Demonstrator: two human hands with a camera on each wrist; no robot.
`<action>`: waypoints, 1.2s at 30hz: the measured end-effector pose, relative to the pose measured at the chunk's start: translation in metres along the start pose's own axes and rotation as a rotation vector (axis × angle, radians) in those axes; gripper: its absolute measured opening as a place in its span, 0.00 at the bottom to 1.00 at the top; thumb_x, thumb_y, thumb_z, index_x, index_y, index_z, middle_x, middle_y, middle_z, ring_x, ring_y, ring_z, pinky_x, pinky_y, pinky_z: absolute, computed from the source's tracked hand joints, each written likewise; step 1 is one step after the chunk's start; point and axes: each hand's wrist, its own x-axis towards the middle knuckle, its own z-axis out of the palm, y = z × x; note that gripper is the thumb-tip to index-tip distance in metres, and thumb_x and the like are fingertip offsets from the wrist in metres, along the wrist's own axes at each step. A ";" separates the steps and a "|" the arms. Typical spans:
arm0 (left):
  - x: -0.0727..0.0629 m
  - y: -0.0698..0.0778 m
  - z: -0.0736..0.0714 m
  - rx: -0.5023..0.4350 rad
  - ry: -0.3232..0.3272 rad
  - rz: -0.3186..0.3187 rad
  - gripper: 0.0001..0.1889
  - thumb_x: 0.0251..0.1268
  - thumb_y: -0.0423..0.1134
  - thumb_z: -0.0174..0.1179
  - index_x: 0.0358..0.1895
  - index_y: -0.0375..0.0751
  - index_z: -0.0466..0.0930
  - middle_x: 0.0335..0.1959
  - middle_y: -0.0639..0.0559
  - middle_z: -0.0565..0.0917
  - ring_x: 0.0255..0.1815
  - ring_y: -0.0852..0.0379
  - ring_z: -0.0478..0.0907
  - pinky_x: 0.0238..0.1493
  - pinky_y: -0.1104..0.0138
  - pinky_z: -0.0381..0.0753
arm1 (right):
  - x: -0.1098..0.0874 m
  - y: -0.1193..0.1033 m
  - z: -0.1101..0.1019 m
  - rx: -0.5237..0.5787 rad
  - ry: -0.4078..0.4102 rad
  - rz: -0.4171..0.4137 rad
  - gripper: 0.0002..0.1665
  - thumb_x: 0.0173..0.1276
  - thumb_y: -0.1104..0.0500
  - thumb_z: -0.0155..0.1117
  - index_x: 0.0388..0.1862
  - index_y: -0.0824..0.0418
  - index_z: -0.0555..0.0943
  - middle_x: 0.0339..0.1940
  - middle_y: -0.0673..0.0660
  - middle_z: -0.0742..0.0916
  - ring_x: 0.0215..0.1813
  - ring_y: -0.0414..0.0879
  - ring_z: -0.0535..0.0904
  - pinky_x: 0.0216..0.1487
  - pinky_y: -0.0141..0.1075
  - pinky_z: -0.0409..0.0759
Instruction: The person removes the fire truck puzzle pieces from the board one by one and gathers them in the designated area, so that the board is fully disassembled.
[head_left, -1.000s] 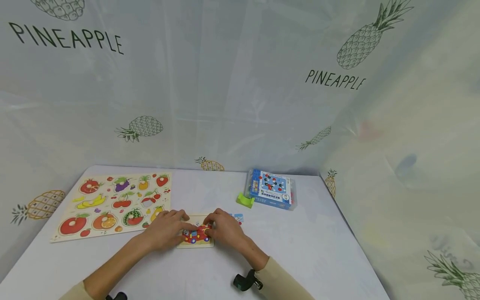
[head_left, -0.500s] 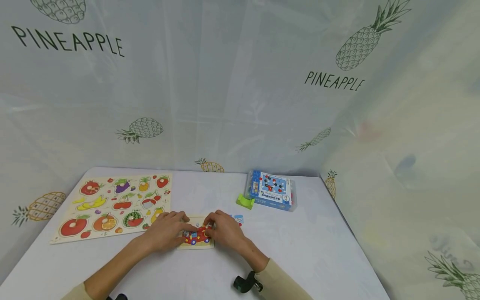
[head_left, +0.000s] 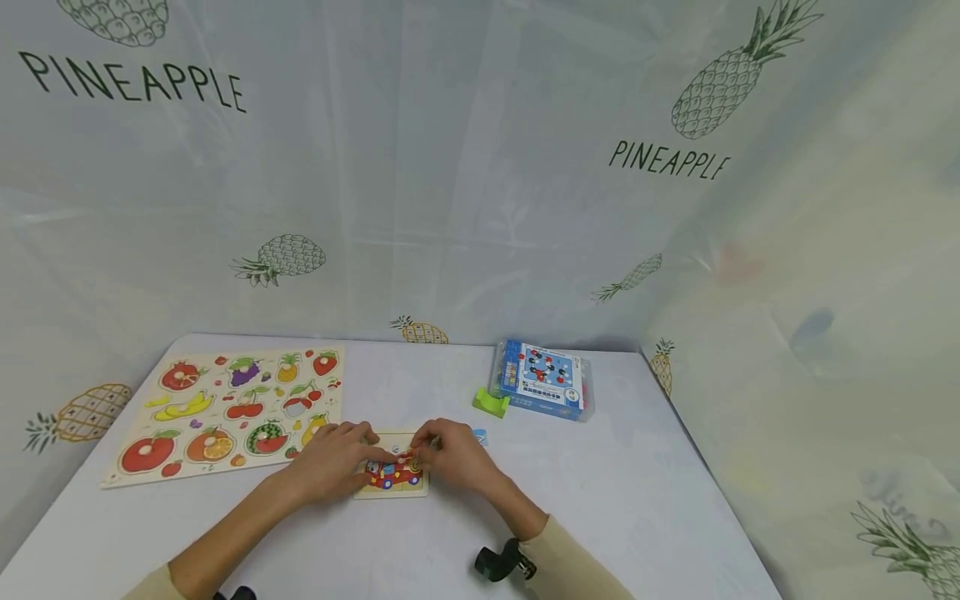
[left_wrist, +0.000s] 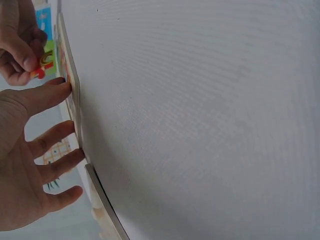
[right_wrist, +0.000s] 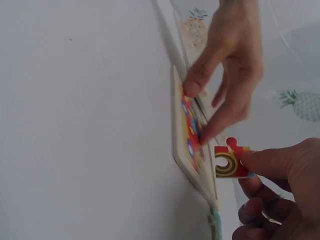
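Note:
A small wooden jigsaw board point(head_left: 392, 493) with a red vehicle picture lies on the table in the head view. My left hand point(head_left: 326, 465) rests at its left side, fingers extended, with thumb and fingertips on the board in the right wrist view. My right hand point(head_left: 457, 458) is at the board's upper right. Between its thumb and index finger it pinches a red jigsaw piece point(right_wrist: 239, 167) with a yellow ring pattern and a round knob. The piece is raised off the board surface, close beside its edge.
A large fruit puzzle board point(head_left: 217, 417) lies to the left, partly behind my left hand. Back right are a blue boxed set point(head_left: 543, 379) and a green block point(head_left: 491, 402). A blue card point(head_left: 480, 436) shows behind my right hand. A patterned curtain point(head_left: 450, 208) bounds the table's back.
My right hand has shifted slightly right and lifted the red jigsaw piece from the vehicle picture's upper right. It now covers more of the blue card. My left hand has stayed put.

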 end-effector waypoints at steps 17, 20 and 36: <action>0.000 -0.001 0.000 -0.022 -0.014 -0.020 0.21 0.58 0.41 0.72 0.55 0.64 0.87 0.51 0.48 0.81 0.53 0.43 0.77 0.55 0.38 0.73 | -0.032 0.053 -0.060 0.007 -0.020 0.099 0.02 0.70 0.55 0.67 0.38 0.50 0.86 0.31 0.44 0.84 0.35 0.41 0.77 0.33 0.32 0.76; 0.000 -0.003 0.002 -0.024 -0.015 -0.014 0.21 0.58 0.41 0.72 0.55 0.64 0.87 0.51 0.48 0.81 0.53 0.43 0.77 0.55 0.38 0.73 | -0.034 0.058 -0.063 -0.002 -0.025 0.113 0.02 0.70 0.56 0.68 0.37 0.51 0.87 0.29 0.44 0.84 0.34 0.41 0.76 0.31 0.31 0.75; -0.001 0.000 0.001 -0.024 -0.007 -0.023 0.20 0.58 0.41 0.72 0.55 0.62 0.87 0.52 0.47 0.82 0.54 0.42 0.78 0.56 0.38 0.73 | -0.029 0.067 -0.061 -0.083 -0.013 0.087 0.02 0.69 0.58 0.69 0.37 0.53 0.88 0.27 0.43 0.83 0.34 0.40 0.76 0.34 0.32 0.75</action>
